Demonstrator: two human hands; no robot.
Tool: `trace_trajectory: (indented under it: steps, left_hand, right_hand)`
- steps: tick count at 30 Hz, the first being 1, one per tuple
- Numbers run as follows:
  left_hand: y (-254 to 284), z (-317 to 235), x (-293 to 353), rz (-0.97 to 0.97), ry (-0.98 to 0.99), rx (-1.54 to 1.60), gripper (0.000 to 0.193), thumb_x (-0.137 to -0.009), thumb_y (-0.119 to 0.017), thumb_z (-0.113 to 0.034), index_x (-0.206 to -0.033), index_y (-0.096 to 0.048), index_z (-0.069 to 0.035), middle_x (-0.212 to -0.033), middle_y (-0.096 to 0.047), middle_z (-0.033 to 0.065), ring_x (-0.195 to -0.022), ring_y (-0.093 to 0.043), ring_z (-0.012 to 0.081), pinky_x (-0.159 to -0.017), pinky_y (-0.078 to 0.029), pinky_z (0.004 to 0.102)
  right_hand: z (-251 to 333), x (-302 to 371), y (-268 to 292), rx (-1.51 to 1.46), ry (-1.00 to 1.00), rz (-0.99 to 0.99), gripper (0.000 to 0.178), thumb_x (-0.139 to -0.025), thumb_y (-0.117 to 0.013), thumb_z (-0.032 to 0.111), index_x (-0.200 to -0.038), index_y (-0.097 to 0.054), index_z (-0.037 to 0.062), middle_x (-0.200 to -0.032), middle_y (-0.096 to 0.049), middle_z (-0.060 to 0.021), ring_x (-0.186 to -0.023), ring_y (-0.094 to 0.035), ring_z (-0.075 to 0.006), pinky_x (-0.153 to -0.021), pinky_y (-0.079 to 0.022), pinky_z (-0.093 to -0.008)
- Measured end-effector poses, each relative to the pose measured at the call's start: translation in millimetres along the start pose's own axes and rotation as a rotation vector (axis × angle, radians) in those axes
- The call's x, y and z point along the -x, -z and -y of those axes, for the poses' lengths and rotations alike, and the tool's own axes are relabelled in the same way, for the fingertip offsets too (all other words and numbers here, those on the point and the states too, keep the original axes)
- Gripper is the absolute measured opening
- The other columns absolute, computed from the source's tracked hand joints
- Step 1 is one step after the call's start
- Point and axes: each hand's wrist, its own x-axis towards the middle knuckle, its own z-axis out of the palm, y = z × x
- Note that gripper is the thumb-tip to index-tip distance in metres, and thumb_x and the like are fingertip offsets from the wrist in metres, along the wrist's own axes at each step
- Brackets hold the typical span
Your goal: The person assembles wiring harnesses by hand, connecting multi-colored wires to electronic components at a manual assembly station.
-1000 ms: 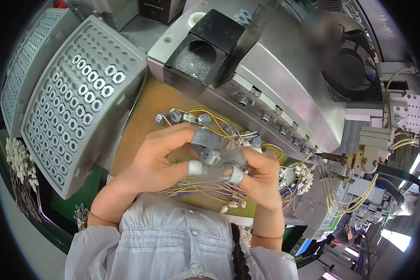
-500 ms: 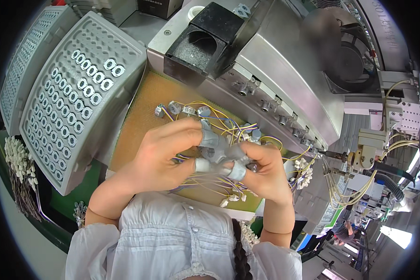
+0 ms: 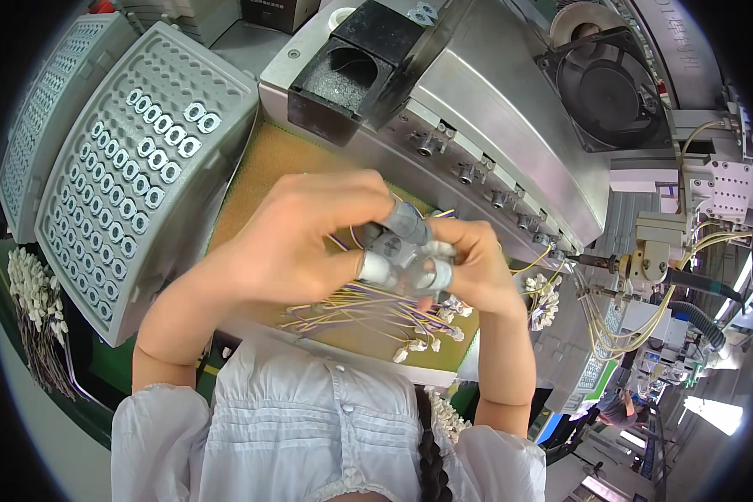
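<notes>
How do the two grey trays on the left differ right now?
The near tray lies beside the left hand and shows fully; the far tray sits further left, partly hidden behind it. The near tray carries rows of small white ring-shaped parts in its upper pockets; I cannot tell whether the far tray holds any. Both are grey, pocketed and tilted alike.

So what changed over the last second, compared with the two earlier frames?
Both hands lifted the cluster of small grey cylindrical parts off the brown mat and closer to the camera, hiding the loose parts that lay beyond them. The left hand and right hand kept their grip on the cluster, its wires trailing below. The grey trays and the metal machine stayed put.
</notes>
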Motion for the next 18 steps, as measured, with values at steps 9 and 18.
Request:
trace_trajectory:
  steps: [9, 18]
  left_hand:
    - [-28.1, 45.5, 42.1, 0.481, 0.419, -0.357, 0.021, -0.064, -0.065, -0.007, -0.084, -0.059, -0.005, -0.094, -0.056, 0.0079, -0.090, -0.054, 0.0238, -0.078, -0.046, 0.0313]
    - [-44.9, 46.7, 44.3, 0.093, -0.012, -0.431, 0.023, -0.060, -0.058, -0.002, -0.083, -0.058, -0.007, -0.076, -0.054, 0.0051, -0.071, -0.054, 0.0220, -0.063, -0.046, 0.0313]
  right_hand:
    - [-16.0, 20.7, 2.8, -0.134, 0.167, -0.368, 0.017, -0.077, -0.059, 0.015, -0.088, -0.060, 0.0008, -0.061, -0.058, -0.0028, -0.047, -0.052, -0.0050, -0.039, -0.040, -0.0153]
    - [-38.5, -7.7, -29.8, -0.340, 0.286, -0.622, 0.042, -0.084, -0.052, 0.035, -0.096, -0.057, -0.0044, -0.067, -0.057, -0.0082, -0.042, -0.047, -0.0105, -0.034, -0.038, -0.0236]
